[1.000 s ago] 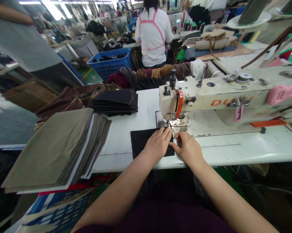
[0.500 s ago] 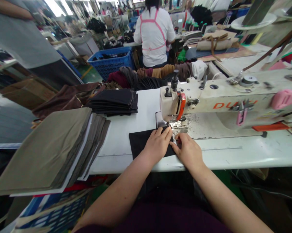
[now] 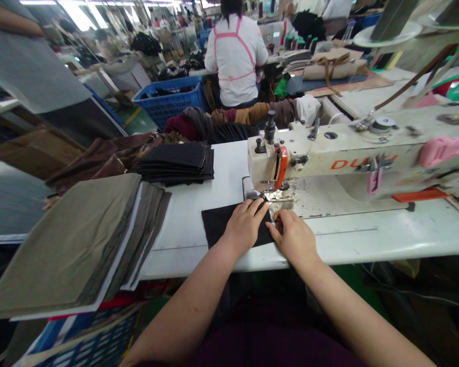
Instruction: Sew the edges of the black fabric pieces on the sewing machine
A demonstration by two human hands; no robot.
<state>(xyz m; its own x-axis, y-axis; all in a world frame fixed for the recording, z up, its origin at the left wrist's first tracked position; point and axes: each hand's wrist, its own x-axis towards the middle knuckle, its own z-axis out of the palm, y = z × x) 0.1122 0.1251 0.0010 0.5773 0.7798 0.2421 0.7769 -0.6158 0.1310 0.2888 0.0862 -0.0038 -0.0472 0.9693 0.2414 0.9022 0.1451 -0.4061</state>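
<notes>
A piece of black fabric (image 3: 217,223) lies on the white table in front of the sewing machine (image 3: 309,158), its upper right corner close by the presser foot (image 3: 265,195). My left hand (image 3: 246,224) rests flat on this fabric, fingers stretched toward the foot. At the fabric's right edge is my right hand (image 3: 293,235), fingers curled and thumb by the edge. Something small and reddish shows at its fingertips, too hidden to name. The needle area is partly covered by the machine head.
Left of the fabric are a stack of dark fabric pieces (image 3: 176,163) and a larger pile of olive-grey pieces (image 3: 72,239). Bundled cloth (image 3: 237,122) lines the table's far side. Beyond are a blue crate (image 3: 170,99) and a person in a white top (image 3: 235,61).
The whole view has shifted slightly to the left. Both hands and the black fabric keep nearly the same place at the machine.
</notes>
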